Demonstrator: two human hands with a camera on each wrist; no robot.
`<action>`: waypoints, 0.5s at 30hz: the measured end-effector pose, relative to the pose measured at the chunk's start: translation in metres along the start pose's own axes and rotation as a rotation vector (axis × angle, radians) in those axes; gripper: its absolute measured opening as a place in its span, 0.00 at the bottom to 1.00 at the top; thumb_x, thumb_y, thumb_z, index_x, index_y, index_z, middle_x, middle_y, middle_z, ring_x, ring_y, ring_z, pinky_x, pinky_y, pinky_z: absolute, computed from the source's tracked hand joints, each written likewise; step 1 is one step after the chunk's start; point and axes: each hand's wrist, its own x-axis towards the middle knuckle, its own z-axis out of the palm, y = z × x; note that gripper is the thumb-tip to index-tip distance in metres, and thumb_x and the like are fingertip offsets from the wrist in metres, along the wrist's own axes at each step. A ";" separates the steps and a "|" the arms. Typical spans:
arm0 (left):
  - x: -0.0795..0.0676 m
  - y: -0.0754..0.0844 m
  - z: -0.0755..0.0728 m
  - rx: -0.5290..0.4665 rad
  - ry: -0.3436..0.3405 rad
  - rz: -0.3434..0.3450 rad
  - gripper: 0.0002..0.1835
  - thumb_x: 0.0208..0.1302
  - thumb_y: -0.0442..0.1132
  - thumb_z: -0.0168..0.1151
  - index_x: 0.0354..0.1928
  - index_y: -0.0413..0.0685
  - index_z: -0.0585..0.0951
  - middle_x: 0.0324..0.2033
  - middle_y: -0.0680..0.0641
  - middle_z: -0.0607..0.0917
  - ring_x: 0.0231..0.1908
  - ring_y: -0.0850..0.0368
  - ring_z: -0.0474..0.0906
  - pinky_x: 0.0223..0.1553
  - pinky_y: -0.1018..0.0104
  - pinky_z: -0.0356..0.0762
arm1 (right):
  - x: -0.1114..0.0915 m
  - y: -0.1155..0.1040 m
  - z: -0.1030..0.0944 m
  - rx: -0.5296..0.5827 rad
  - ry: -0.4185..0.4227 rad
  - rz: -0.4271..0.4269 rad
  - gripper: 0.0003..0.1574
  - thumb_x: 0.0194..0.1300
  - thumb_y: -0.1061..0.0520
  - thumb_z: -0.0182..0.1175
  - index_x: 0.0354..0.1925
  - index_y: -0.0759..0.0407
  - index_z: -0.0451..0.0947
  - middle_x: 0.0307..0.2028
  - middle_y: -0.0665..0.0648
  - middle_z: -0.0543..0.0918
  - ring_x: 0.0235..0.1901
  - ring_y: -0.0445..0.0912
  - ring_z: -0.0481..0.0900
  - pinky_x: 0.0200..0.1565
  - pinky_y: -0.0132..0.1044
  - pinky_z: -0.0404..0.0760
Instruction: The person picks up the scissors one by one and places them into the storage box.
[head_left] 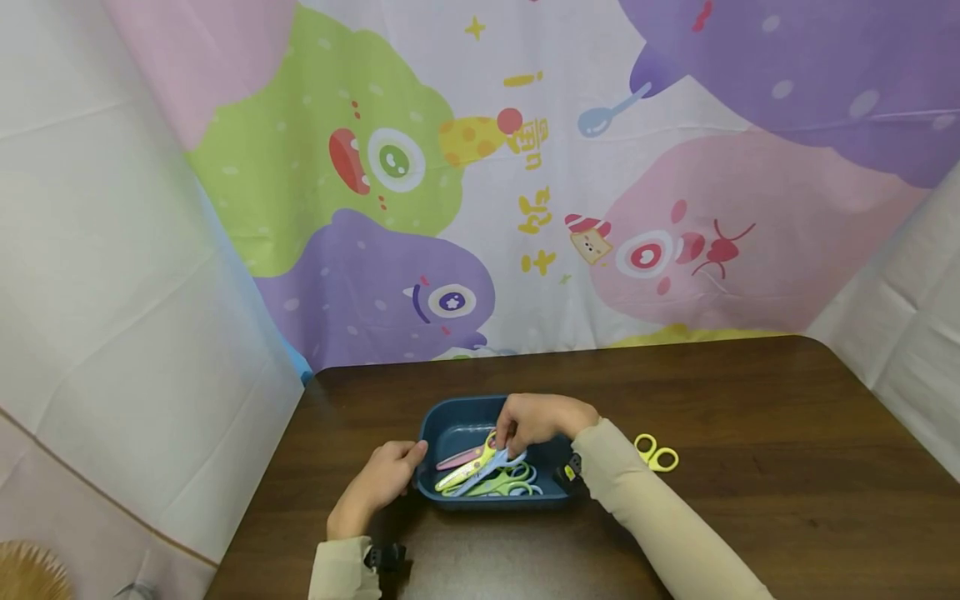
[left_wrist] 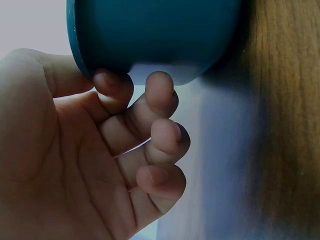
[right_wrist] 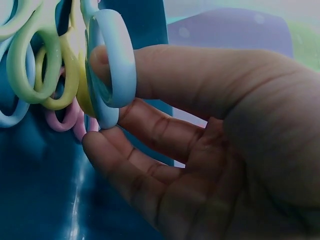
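Observation:
A dark teal plastic basin (head_left: 459, 414) holds several children's scissors. My left hand (head_left: 384, 477) grips the basin's left rim between thumb and index finger; its other fingers curl loosely below in the left wrist view. Inside the basin, my right hand (head_left: 542, 418) holds light blue scissors (right_wrist: 125, 60) by the handle, the thumb passing through one loop. Those blades point toward the basin's front left. Close beside them lie yellow scissors (head_left: 459, 477), pink scissors (head_left: 456, 459) and green scissors (head_left: 491, 484). More light blue handles show under the green pair.
Yellow-handled scissors (head_left: 662, 458) lie on the brown wooden table (head_left: 757, 467) right of the basin, partly hidden by the right sleeve. A cartoon-printed cloth (head_left: 555, 317) hangs behind the table, with white cloth at both sides.

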 end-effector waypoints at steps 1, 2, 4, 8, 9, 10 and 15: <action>0.000 0.000 0.000 0.000 0.001 0.004 0.22 0.81 0.44 0.50 0.26 0.42 0.77 0.16 0.50 0.72 0.18 0.55 0.71 0.26 0.61 0.72 | 0.000 0.000 0.000 -0.002 -0.002 0.002 0.09 0.63 0.66 0.71 0.39 0.54 0.91 0.45 0.50 0.89 0.35 0.39 0.82 0.42 0.35 0.84; 0.000 0.000 0.000 -0.001 0.002 0.004 0.22 0.81 0.44 0.50 0.25 0.42 0.76 0.16 0.50 0.72 0.18 0.55 0.71 0.26 0.61 0.72 | 0.001 0.000 0.000 -0.003 -0.003 0.003 0.09 0.63 0.66 0.71 0.39 0.54 0.91 0.45 0.50 0.89 0.35 0.39 0.82 0.42 0.36 0.84; 0.000 0.001 0.000 0.003 0.003 0.007 0.22 0.81 0.44 0.50 0.25 0.42 0.76 0.16 0.50 0.72 0.18 0.55 0.71 0.26 0.61 0.72 | 0.001 -0.001 0.000 -0.001 -0.003 0.003 0.09 0.62 0.67 0.71 0.39 0.55 0.90 0.45 0.51 0.89 0.35 0.39 0.82 0.42 0.36 0.84; 0.000 0.000 0.000 0.007 0.003 0.006 0.22 0.81 0.45 0.50 0.26 0.43 0.77 0.16 0.50 0.72 0.18 0.55 0.71 0.26 0.61 0.72 | 0.002 0.000 0.000 0.010 -0.003 0.000 0.09 0.62 0.67 0.71 0.38 0.55 0.90 0.45 0.51 0.89 0.35 0.40 0.82 0.41 0.36 0.83; 0.000 0.000 0.000 0.009 0.004 0.005 0.22 0.81 0.45 0.50 0.26 0.43 0.77 0.16 0.50 0.72 0.18 0.55 0.71 0.26 0.61 0.71 | 0.002 0.000 0.000 0.015 -0.004 0.000 0.09 0.62 0.67 0.71 0.38 0.55 0.90 0.44 0.52 0.89 0.34 0.40 0.82 0.41 0.36 0.83; 0.000 0.000 0.000 0.009 0.004 0.003 0.22 0.81 0.45 0.50 0.26 0.43 0.77 0.16 0.50 0.72 0.18 0.55 0.71 0.26 0.61 0.71 | 0.002 0.000 0.000 0.020 -0.004 0.001 0.09 0.62 0.68 0.71 0.38 0.55 0.90 0.44 0.51 0.89 0.34 0.40 0.82 0.41 0.35 0.83; 0.000 0.000 0.001 0.008 0.007 -0.007 0.22 0.81 0.44 0.50 0.25 0.43 0.77 0.17 0.50 0.72 0.18 0.55 0.71 0.26 0.61 0.71 | 0.001 0.001 0.001 0.046 -0.003 0.000 0.10 0.61 0.69 0.71 0.39 0.57 0.89 0.41 0.52 0.89 0.33 0.40 0.80 0.39 0.34 0.82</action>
